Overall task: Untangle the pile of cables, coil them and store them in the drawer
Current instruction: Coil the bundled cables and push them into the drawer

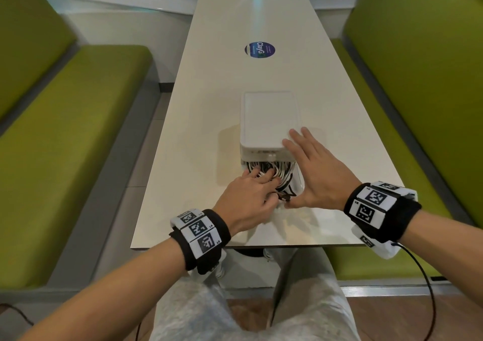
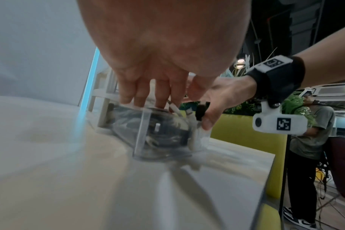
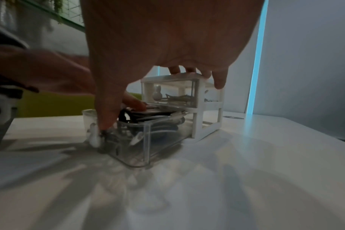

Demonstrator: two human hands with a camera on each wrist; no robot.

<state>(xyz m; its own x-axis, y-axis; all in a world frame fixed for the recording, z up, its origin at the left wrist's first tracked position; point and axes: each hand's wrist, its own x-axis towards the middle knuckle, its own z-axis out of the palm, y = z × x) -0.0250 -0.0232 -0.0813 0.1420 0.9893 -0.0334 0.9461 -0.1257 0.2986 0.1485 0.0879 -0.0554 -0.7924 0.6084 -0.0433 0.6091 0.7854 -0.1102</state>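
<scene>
A white drawer unit [image 1: 269,121] stands on the white table [image 1: 198,121]. Its clear bottom drawer [image 3: 146,140] is pulled out toward me and filled with coiled white and black cables [image 1: 281,174]. My left hand [image 1: 251,191] lies over the drawer, its straight fingers [image 2: 148,93] pressing down on the cables [image 2: 167,129]. My right hand [image 1: 308,168] is spread wide: the fingers rest flat on the unit's top and the thumb touches the drawer's front wall beside a black plug [image 1: 285,198]. The unit's upper drawer [image 3: 175,95] is closed, with thin items inside.
Green padded benches [image 1: 65,137] [image 1: 418,79] flank the table. A round dark sticker [image 1: 259,49] lies on the far part of the tabletop. The near table edge [image 1: 235,246] is just behind my wrists. A person [image 2: 309,140] stands off to the right.
</scene>
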